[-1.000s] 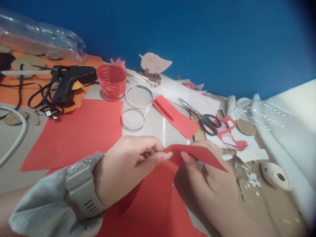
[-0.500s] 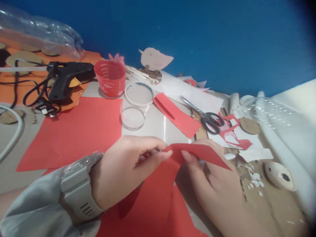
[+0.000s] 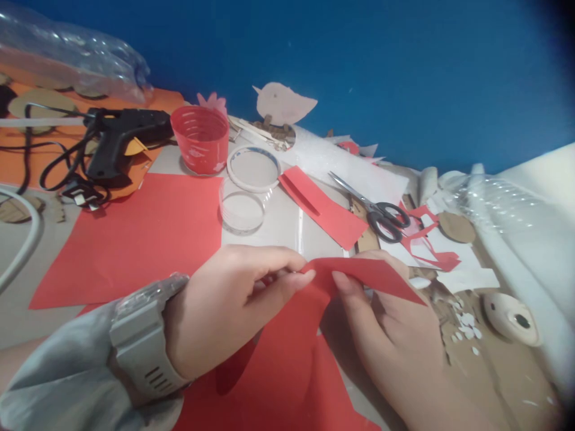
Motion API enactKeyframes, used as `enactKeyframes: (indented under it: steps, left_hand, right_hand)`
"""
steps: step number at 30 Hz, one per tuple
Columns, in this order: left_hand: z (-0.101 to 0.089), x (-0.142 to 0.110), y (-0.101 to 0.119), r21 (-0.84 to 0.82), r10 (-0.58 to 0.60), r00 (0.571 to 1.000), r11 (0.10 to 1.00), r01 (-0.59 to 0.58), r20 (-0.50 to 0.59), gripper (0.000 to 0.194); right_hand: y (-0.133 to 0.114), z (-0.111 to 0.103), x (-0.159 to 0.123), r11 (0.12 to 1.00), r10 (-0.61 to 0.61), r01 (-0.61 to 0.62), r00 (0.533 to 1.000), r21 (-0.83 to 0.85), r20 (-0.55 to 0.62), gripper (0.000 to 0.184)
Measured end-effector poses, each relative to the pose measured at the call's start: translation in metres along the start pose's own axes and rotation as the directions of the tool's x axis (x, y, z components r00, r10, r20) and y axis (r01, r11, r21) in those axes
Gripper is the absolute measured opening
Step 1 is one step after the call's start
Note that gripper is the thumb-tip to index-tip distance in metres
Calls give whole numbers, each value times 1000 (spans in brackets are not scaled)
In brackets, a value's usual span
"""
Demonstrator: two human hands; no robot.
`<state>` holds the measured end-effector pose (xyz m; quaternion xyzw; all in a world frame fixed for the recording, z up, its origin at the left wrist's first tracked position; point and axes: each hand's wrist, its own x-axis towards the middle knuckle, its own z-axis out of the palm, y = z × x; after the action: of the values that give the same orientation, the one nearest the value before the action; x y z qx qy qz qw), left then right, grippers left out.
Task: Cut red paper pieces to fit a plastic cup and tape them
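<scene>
Between my two hands is a piece of red paper [image 3: 381, 278], its right part standing up and its lower part hanging toward the table. My left hand [image 3: 238, 299], with a grey watch [image 3: 146, 341] on the wrist, pinches the paper's upper left edge between thumb and fingers. My right hand [image 3: 390, 323] grips it a little to the right, thumb on the near face and fingers behind it. Under my hands lies more red paper [image 3: 287, 389]; where the held piece ends against it I cannot tell. Past my fingertips rests a red paper strip [image 3: 321, 206].
Black-handled scissors [image 3: 368, 206] and red scraps [image 3: 433, 251] lie right of the strip. A red cup [image 3: 202, 140], clear plastic ring [image 3: 242, 212] and white ring [image 3: 254, 169] stand beyond. At left are a glue gun [image 3: 117, 140] and red sheet [image 3: 139, 233]. A blue wall [image 3: 381, 78] rises behind.
The hands keep the same hold on the red paper. Its right tip sits very slightly farther right, and the whole view has shifted a little.
</scene>
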<state>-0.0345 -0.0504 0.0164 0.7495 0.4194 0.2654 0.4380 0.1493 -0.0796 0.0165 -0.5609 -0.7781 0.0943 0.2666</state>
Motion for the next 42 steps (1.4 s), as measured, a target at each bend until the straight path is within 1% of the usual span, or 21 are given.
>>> enactKeyframes:
  steps: [3,6,8,11,14,17,20,21,23,25,27,29,30,31,32,35,37,38,39,42]
  left_hand:
    - [0,0,0,5,-9,1000,1000,9,-1,23]
    - [0,0,1,1,-9,1000,1000,9,-13,21]
    - [0,0,1,-5,-21,1000,1000,21,-13,20]
    - [1,0,3,-37,-61,998,998,60,-8,21]
    - [1,0,3,-68,-98,995,993,98,3,21]
    - [0,2,2,-50,-128,991,990,130,35,26]
    - [-1,3,0,-15,-132,990,991,133,48,32]
    - [-1,2,0,-29,-128,991,991,129,45,33]
    - [-1,1,2,-118,-136,990,983,140,35,30]
    - [0,-2,6,-266,-147,988,952,155,48,24]
    - [1,-5,12,-415,-144,983,892,181,118,27]
    - [2,-7,17,-481,-142,973,850,215,184,29]
    - [2,-7,18,-473,-149,969,851,227,196,26]
    - [2,-8,19,-441,-160,969,868,228,187,25]
    - [2,-7,20,-384,-169,973,897,217,156,26]
    - [-2,-6,17,-151,-149,989,978,145,-16,28]
    - [-4,-5,14,-45,-123,985,992,118,-118,28]
    - [-4,-5,12,-37,-125,983,992,121,-134,29]
    - [-3,-6,12,-57,-134,983,990,127,-127,30]
    - [1,-9,12,-156,-153,987,977,143,-55,31]
  right_hand:
    - [-1,0,0,1000,21,-21,1000,21,5,9]
    - [-1,1,-2,999,53,-53,999,14,-15,8]
    - [0,2,-3,997,77,-77,996,8,-36,9]
    - [1,3,-2,994,106,-105,994,33,-18,11]
    - [1,4,-2,995,93,-93,996,48,11,13]
    - [1,5,-2,997,51,-53,998,51,43,13]
    - [-1,6,-3,997,46,-50,998,63,49,13]
    - [-2,6,-3,996,50,-53,998,76,47,14]
    - [-4,4,-1,992,64,-66,998,111,22,14]
    - [-6,0,1,983,106,-100,994,153,-29,17]
    - [-7,-6,4,966,177,-150,978,212,-110,19]
    - [-6,-12,7,938,262,-203,945,283,-193,18]
    - [-4,-15,8,922,306,-230,926,312,-222,19]
    - [-2,-16,9,908,344,-257,908,331,-239,20]
    - [1,-17,10,897,374,-280,893,341,-249,22]
    - [11,-16,12,888,410,-312,870,339,-273,27]
    - [19,-15,14,886,419,-318,860,337,-291,29]
    - [22,-14,14,885,427,-325,853,334,-301,30]
    - [24,-13,15,883,435,-333,845,331,-312,32]
    - [30,-12,16,880,453,-352,822,319,-344,35]
